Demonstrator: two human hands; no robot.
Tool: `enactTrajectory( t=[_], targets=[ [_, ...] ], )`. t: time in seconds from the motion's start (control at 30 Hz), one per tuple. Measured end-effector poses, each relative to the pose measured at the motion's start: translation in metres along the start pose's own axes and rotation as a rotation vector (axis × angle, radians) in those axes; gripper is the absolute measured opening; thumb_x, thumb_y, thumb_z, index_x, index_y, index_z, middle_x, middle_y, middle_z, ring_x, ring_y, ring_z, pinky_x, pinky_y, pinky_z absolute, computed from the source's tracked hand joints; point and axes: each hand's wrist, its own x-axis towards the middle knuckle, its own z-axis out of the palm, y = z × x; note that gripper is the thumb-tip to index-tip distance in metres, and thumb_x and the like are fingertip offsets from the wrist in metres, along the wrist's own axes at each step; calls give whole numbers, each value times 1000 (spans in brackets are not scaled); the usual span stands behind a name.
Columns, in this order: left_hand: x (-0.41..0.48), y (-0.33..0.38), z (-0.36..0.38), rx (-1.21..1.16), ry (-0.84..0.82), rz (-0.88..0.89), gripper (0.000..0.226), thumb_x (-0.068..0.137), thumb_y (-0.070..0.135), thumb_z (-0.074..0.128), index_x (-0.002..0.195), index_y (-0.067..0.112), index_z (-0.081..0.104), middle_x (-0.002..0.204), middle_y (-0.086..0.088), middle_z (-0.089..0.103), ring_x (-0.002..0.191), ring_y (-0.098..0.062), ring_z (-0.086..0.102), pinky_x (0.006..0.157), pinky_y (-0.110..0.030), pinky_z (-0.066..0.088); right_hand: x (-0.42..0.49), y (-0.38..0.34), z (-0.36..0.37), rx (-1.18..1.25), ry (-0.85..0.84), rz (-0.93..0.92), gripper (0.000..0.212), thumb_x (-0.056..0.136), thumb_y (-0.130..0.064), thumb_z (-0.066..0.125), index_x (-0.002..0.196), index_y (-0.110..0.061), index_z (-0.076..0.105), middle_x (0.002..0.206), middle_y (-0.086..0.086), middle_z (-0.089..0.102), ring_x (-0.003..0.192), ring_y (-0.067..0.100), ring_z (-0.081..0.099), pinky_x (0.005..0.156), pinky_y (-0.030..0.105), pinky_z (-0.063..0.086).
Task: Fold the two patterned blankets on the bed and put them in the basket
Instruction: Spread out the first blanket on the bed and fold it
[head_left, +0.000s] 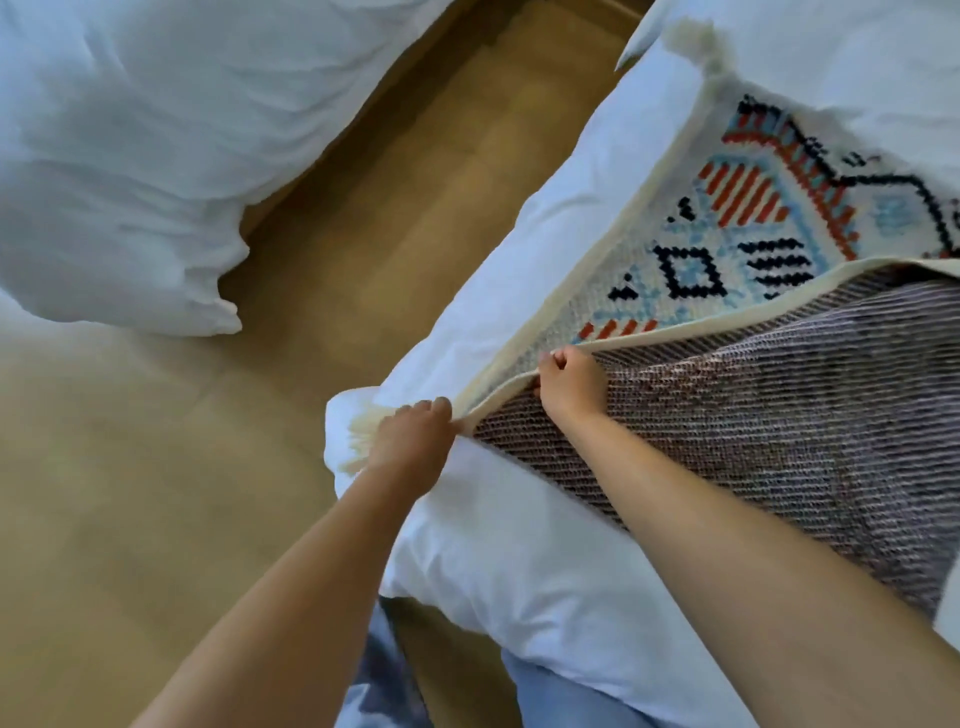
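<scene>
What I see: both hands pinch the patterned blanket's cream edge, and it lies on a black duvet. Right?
Not quite: the head view shows the duvet is white, not black. The left hand and right hand do pinch the cream edge of the patterned blanket.

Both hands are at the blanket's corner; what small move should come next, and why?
Probably lay the folded-over corner down flush on the layer below. The left hand and right hand hold the cream-edged geometric-patterned woven blanket at its corner, striped underside up, edges nearly aligned on the white bedding.
</scene>
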Motion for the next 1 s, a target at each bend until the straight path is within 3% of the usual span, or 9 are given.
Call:
enactTrajectory(
  t=[0.1,0.2,0.33,0.43,0.6,0.8,1.0],
  targets=[
    [25,-26,-1,16,-55,93,22,98,30,36,104,14,50,104,-7,54,97,-29,53,69,-34,35,12,-13,20,-30,36,33,33,95,-24,45,74,-1,56,81,19,67,77,34,66,70,46,54],
    [36,-49,1,86,-140,166,31,99,35,31,110,15,52,109,-7,52,104,-27,48,77,-35,35,11,-23,45,-117,77,97,36,94,-23,45,60,-13,45,74,13,62,73,30,61,60,35,45],
    [41,-64,-4,139,-225,272,29,97,29,33,110,16,55,111,-8,52,106,-28,44,79,-35,34,0,-30,77,-161,173,246,20,95,-22,44,83,-9,54,95,15,66,88,33,60,65,31,36],
    [47,-57,-13,248,-264,429,24,94,20,35,105,13,55,109,-8,52,103,-27,45,76,-34,30,-7,-28,84,-121,245,284,12,94,-18,45,84,-14,49,96,12,65,90,32,59,65,31,34],
    [79,-40,-39,337,-355,568,35,92,40,38,114,16,51,113,-5,53,107,-24,47,85,-36,36,-7,-32,86,-55,274,306,14,92,-21,46,95,-12,55,98,6,63,89,27,60,66,30,38],
    [133,16,-95,443,-238,855,34,96,33,36,124,15,43,120,-6,51,109,-25,47,84,-35,38,2,-52,56,72,474,330,8,86,-16,46,84,-10,51,87,6,57,78,26,56,60,31,37],
    [191,64,-135,512,-172,1127,42,98,29,33,137,14,32,132,-4,46,119,-25,43,89,-36,37,38,-67,27,-115,494,409,23,88,-24,48,98,-3,52,105,14,55,103,29,46,79,39,42]
  ],
)
